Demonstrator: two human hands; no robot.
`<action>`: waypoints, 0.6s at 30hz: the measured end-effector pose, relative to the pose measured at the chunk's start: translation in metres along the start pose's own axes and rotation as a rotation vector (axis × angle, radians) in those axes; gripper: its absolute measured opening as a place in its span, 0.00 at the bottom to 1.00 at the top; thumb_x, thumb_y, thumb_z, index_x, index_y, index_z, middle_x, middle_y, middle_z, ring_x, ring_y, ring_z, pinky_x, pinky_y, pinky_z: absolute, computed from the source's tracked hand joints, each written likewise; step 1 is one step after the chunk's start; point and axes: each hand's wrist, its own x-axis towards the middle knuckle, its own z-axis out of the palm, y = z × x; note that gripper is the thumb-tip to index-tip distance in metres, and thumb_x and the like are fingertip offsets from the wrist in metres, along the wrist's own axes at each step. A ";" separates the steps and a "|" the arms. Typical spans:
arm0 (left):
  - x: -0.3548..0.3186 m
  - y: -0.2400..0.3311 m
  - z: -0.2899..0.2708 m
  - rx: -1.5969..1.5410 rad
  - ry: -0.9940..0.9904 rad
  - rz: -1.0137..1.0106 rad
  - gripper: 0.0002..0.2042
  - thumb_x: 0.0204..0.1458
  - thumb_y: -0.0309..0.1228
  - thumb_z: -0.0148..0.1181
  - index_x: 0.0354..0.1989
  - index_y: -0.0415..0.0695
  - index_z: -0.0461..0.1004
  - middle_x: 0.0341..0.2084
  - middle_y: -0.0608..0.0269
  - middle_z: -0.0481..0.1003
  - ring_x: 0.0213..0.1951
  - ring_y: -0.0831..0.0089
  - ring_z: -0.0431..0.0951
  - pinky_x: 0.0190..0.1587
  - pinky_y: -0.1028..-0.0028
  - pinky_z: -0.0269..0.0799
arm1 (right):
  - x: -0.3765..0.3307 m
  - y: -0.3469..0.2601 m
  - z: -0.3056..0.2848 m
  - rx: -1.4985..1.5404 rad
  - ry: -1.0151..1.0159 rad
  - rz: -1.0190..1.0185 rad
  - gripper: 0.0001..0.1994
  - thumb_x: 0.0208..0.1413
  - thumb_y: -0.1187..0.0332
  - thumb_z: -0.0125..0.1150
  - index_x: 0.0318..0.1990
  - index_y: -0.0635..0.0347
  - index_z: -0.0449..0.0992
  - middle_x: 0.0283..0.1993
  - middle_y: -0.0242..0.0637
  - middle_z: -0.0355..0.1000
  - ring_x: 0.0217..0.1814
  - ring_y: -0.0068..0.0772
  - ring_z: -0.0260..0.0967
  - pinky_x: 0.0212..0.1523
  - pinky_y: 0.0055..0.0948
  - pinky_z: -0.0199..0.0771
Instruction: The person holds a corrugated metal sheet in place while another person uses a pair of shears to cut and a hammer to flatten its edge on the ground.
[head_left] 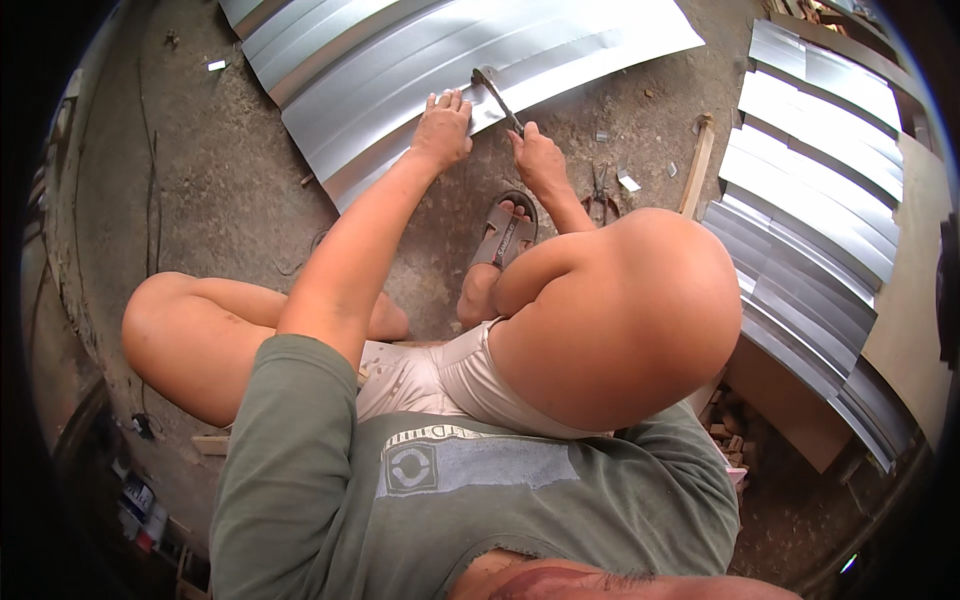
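A ribbed silver metal sheet lies on the floor in front of me. My left hand is closed over its near edge, fingers bent on the top face. My right hand grips the dark handle of a hammer. The hammer's head rests on or just above the sheet, a little right of my left fingers; actual contact is hard to tell. Close to my right wrist, a pair of snips with reddish handles lies on the floor beside a small metal offcut.
More ribbed metal sheets lie overlapped at the right, along a pale board. A wooden stick is on the floor between them and my right knee. Small wood pieces sit at lower right. My sandalled foot stands below the hammer.
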 end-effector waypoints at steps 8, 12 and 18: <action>-0.001 -0.001 -0.007 0.072 -0.048 -0.019 0.30 0.49 0.36 0.63 0.62 0.36 0.67 0.69 0.43 0.62 0.72 0.53 0.58 0.74 0.55 0.52 | 0.008 -0.003 -0.001 -0.048 -0.033 0.031 0.21 0.69 0.51 0.50 0.42 0.64 0.67 0.33 0.64 0.76 0.39 0.73 0.74 0.39 0.61 0.72; -0.010 -0.001 -0.004 0.028 -0.067 -0.049 0.32 0.48 0.35 0.65 0.63 0.36 0.66 0.69 0.44 0.61 0.72 0.53 0.58 0.74 0.56 0.53 | 0.008 -0.005 -0.011 -0.079 -0.082 0.057 0.20 0.68 0.51 0.50 0.42 0.63 0.68 0.34 0.63 0.77 0.41 0.71 0.75 0.41 0.62 0.73; -0.028 -0.003 -0.011 -0.024 0.007 -0.025 0.37 0.46 0.34 0.67 0.65 0.33 0.62 0.71 0.42 0.56 0.73 0.51 0.56 0.74 0.56 0.53 | 0.009 0.011 0.002 -0.093 -0.079 0.090 0.20 0.68 0.51 0.51 0.41 0.64 0.67 0.35 0.63 0.77 0.41 0.72 0.75 0.42 0.62 0.73</action>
